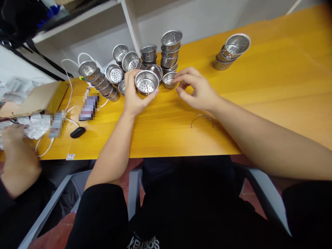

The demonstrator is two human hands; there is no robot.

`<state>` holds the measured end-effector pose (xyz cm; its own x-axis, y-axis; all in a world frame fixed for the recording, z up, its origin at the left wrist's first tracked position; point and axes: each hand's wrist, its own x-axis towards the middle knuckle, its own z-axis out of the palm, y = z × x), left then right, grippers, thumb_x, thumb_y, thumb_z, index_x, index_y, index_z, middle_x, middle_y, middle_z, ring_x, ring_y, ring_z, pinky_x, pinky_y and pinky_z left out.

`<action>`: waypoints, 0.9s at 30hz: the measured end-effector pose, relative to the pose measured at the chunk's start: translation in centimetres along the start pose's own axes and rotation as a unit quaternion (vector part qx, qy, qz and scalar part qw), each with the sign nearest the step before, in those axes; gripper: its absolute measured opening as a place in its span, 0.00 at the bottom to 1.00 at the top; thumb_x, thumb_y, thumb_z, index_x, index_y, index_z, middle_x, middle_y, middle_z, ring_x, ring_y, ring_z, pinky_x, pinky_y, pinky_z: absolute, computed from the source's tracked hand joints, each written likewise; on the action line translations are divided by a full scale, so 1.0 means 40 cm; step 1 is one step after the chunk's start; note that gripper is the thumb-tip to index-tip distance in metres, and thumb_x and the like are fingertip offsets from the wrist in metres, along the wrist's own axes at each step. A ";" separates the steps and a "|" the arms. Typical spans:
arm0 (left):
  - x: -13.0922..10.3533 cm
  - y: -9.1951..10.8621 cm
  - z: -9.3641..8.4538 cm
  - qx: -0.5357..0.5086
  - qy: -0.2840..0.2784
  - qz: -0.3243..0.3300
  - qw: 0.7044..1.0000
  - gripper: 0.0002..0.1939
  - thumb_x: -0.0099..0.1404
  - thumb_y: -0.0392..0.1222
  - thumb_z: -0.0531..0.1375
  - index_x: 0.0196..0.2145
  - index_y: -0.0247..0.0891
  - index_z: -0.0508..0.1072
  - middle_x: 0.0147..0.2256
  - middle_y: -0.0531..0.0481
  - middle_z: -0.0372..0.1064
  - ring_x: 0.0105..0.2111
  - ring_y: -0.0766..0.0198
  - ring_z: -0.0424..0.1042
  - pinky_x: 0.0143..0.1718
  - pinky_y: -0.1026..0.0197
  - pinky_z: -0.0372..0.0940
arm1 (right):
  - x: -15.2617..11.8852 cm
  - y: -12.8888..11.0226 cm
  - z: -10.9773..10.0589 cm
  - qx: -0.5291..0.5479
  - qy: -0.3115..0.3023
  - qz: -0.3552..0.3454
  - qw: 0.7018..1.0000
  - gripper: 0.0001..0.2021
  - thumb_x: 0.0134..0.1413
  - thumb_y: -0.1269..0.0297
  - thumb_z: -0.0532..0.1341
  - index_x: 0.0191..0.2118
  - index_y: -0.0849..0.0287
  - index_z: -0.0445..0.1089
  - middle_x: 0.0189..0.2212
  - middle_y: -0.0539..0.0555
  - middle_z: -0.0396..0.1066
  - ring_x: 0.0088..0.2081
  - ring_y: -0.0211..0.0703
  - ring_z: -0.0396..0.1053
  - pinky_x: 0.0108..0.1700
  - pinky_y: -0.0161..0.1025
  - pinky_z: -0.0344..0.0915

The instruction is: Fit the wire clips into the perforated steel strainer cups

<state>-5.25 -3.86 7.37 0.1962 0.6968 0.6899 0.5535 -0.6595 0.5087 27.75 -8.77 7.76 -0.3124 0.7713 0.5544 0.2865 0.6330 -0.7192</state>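
Observation:
My left hand [135, 97] is closed round a perforated metal cup [147, 83], held above the table with its mouth up. Fingers and thumb apart, my right hand [194, 88] hovers at the right side of a smaller perforated cup [168, 83]; whether the fingertips touch its rim I cannot tell. Just behind stands a tall stack of metal cups [169, 60], with more loose and stacked cups [131, 62] to its left. A thin curved wire [202, 116] lies on the table below my right hand.
A leaning cup stack [100, 81] stands at the left and another stack [230, 52] at the far right of the yellow table [272, 69]. A phone [89, 108], white cables, a black oval object [77, 132] and a cardboard box [41, 98] lie left. Another person's arm [19, 159] reaches in there.

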 end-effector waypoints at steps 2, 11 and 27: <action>0.010 -0.015 -0.024 0.026 0.040 -0.016 0.999 0.56 0.58 0.88 0.80 0.69 0.53 0.72 0.71 0.39 0.73 0.80 0.31 0.70 0.91 0.25 0.59 | 0.000 -0.001 -0.001 -0.011 0.002 0.005 1.000 0.21 0.74 0.39 0.80 0.59 0.45 0.87 0.62 0.65 0.82 0.52 0.66 0.83 0.62 0.69 0.84; 0.026 -0.128 -0.046 0.071 0.155 -0.112 0.979 0.49 0.71 0.66 0.81 0.76 0.50 0.63 0.79 0.36 0.65 0.88 0.38 0.64 0.96 0.35 0.57 | -0.004 0.009 -0.002 -0.011 0.000 -0.011 1.000 0.16 0.76 0.44 0.78 0.58 0.45 0.88 0.62 0.65 0.83 0.52 0.65 0.83 0.62 0.67 0.86; 0.014 -0.064 -0.060 0.115 0.111 -0.248 0.955 0.50 0.74 0.39 0.79 0.83 0.37 0.60 0.88 0.27 0.62 0.94 0.40 0.58 1.00 0.44 0.44 | -0.012 0.044 0.000 -0.020 -0.010 -0.036 0.999 0.16 0.81 0.40 0.74 0.58 0.43 0.89 0.58 0.61 0.86 0.47 0.62 0.84 0.61 0.67 0.87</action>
<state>-8.50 -2.47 7.68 -0.2991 0.8134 0.4989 0.7019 -0.1667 0.6925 28.41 -8.01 6.23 -0.3515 0.7221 0.5958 0.2985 0.6897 -0.6597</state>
